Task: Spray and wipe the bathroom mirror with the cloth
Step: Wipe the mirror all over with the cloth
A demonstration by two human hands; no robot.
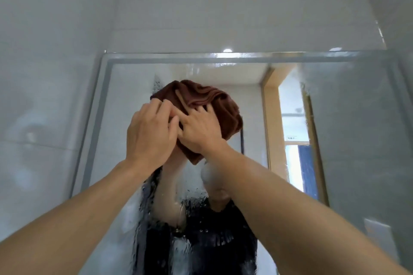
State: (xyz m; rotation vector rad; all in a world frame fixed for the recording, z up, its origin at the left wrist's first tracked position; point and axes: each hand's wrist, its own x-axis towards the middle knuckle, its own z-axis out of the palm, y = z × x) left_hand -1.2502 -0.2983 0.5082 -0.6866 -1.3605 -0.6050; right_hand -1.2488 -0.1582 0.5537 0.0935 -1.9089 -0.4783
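Pressing cloth (209,98) to mirror (120,131), right hand (201,134) spread, left hand (147,136) pinching

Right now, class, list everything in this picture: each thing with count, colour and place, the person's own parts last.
cloth: one, brown, bunched against the upper mirror, under both hands.
mirror: one, silver-edged, wet and streaked, on the wall ahead.
wall tiles: several, pale grey, above and left of the mirror.
doorway reflection: one, light wood frame, right part of the mirror.
person's reflection: one, dark top, low in the mirror.
left hand: one, fingers bent on the cloth's left edge.
right hand: one, fingers spread, pressing the cloth's middle.
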